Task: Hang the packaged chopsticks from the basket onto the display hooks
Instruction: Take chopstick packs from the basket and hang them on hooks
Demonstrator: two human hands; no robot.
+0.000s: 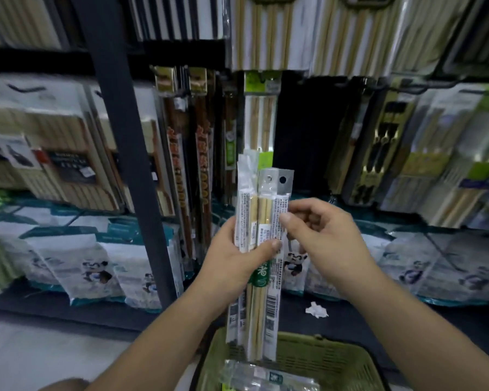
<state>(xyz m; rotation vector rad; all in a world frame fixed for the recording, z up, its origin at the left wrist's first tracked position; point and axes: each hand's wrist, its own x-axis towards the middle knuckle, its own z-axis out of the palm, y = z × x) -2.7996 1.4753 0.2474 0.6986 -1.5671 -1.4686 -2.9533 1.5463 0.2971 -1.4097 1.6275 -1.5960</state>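
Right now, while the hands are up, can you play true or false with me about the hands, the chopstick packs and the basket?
1. The left hand has a bunch of chopstick packs in its grip, standing upright. True.
2. The right hand is empty and far from the packs. False: it pinches the edge of the rightmost pack.
3. The basket is red. False: it is green.
4. Some loose packs lie in the basket. True.
5. A white paper scrap lies beyond the basket. True.
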